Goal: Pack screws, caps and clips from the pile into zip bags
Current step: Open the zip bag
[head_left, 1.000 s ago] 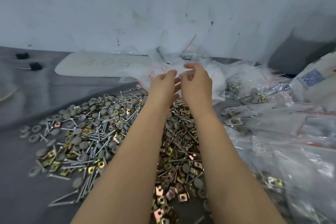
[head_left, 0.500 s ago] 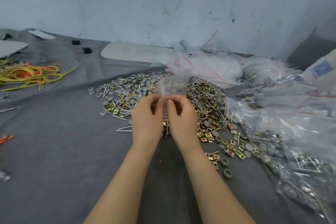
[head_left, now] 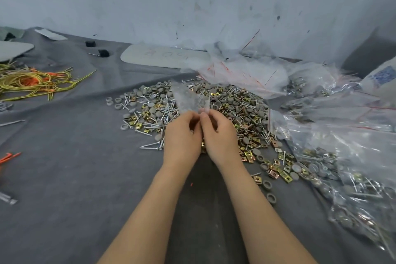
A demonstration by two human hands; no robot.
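A pile (head_left: 231, 111) of silver screws, grey round caps and brass clips lies on the grey cloth in front of me. My left hand (head_left: 182, 135) and my right hand (head_left: 218, 133) meet over its near edge. Both pinch the lower edge of a small clear zip bag (head_left: 188, 98), which stands up above my fingers and looks empty. Stray caps and clips (head_left: 276, 171) trail off to the right of my right wrist.
Filled zip bags (head_left: 347, 173) are heaped along the right side. Empty bags with red strips (head_left: 242, 70) lie behind the pile. Yellow and orange cords (head_left: 32, 80) lie at the left. A pale flat board (head_left: 165, 55) rests against the wall.
My hands drew back from the empty bags behind the pile to its near edge, bringing one clear bag with them. The view widened and shifted, showing the cords at the left.
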